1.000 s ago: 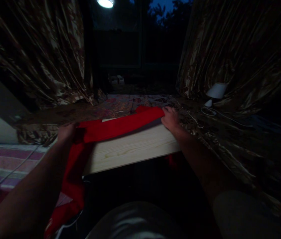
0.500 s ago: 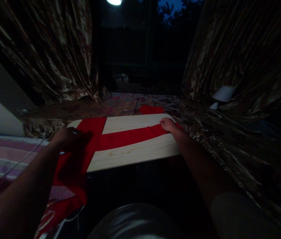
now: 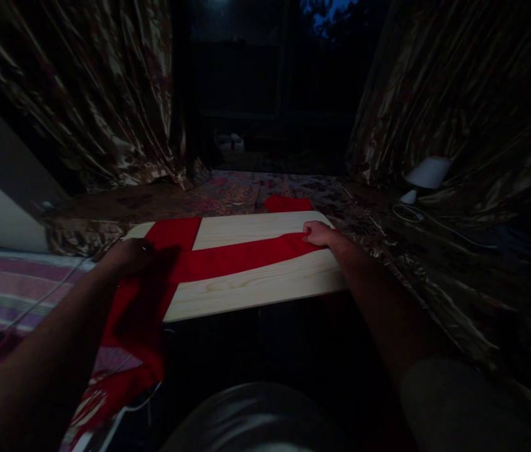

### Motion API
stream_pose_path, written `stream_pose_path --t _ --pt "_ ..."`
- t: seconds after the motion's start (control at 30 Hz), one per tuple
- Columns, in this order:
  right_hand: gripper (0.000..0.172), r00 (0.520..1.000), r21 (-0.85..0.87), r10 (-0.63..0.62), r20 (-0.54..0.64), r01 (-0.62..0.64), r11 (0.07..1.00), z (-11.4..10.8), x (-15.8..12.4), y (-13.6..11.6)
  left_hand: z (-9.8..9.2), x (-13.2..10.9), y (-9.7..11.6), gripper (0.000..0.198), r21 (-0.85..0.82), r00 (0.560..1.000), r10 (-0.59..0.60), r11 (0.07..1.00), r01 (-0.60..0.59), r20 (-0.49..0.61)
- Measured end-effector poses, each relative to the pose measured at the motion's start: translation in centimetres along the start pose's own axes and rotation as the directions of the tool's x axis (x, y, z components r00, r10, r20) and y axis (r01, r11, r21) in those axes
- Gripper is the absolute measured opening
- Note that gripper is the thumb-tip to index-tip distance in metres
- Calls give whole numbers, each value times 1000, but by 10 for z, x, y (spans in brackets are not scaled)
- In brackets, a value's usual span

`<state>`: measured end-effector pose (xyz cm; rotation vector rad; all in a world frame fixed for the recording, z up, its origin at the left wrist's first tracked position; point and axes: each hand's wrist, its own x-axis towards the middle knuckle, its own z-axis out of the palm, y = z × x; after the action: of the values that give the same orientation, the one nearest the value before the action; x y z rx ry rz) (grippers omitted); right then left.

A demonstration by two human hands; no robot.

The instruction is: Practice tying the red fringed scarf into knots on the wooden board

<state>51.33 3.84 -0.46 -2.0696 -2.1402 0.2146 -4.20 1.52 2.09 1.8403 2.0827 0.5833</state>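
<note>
A red cloth (image 3: pixel 228 256) lies across a pale wooden board (image 3: pixel 256 285) in front of me, and part of it hangs off the board's left end. My left hand (image 3: pixel 131 257) rests on the cloth at the left end, fingers closed on the fabric. My right hand (image 3: pixel 319 234) pinches the cloth's narrow strip at the board's right edge. A small red piece (image 3: pixel 288 203) shows just beyond the board's far edge.
Shiny patterned curtains (image 3: pixel 86 94) hang left and right of a dark window. A white lamp (image 3: pixel 428 174) with a cable sits at the right. A striped blanket (image 3: pixel 6 295) lies at the left. The room is very dim.
The cloth has been pulled back from the far edge and laid flat across the board. Both hands came nearer with it and have stayed almost still over the last half second.
</note>
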Motion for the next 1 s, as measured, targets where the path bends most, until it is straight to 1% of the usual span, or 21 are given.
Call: stream_pose_path --t 0.1,0.2,0.27,0.3,0.37,0.43,0.53,0.63,0.77,0.87,0.93,0.97,1.0 --pt "25 999 53 26 41 -29 998 -15 -2 -1 0 0 -2 18 226 997 13 974 -29 75" --pt "16 988 41 25 153 -32 999 -34 -2 6 0 4 -8 23 350 994 67 932 -94 89" --pt "11 980 30 26 199 -32 999 -44 0 16 -1 7 -10 24 435 992 58 895 -103 116" --pt "12 981 38 32 192 -40 998 -47 1 22 -2 8 -10 27 468 990 31 879 -91 135" --pt "14 989 79 58 136 -69 994 -51 4 35 -4 8 -8 33 500 985 -36 864 -55 171" --pt "18 992 123 83 94 -94 988 -52 6 46 -6 8 -8 35 500 981 -69 865 -33 184" --pt "23 987 157 116 111 -133 979 -52 4 57 -8 9 -9 36 504 984 -51 863 -42 170" --pt "29 979 208 167 113 -188 960 -52 -3 60 -9 12 -11 43 520 986 -60 853 -31 158" --pt "33 964 353 257 68 -264 898 -46 -11 59 -10 17 -12 47 500 985 -56 865 -34 162" --pt "27 932 425 361 -14 -321 846 -40 -8 60 -9 21 -12 52 487 982 -46 872 -51 185" --pt "23 895 390 432 -110 -361 847 -40 -4 63 -8 24 -11 56 431 980 -33 900 -55 195" --pt "23 874 341 456 -167 -382 859 -41 -1 65 -7 25 -10 57 339 985 -8 939 -52 173" --pt "24 855 280 468 -224 -403 871 -42 1 67 -6 26 -9 57 211 992 21 976 -48 128"
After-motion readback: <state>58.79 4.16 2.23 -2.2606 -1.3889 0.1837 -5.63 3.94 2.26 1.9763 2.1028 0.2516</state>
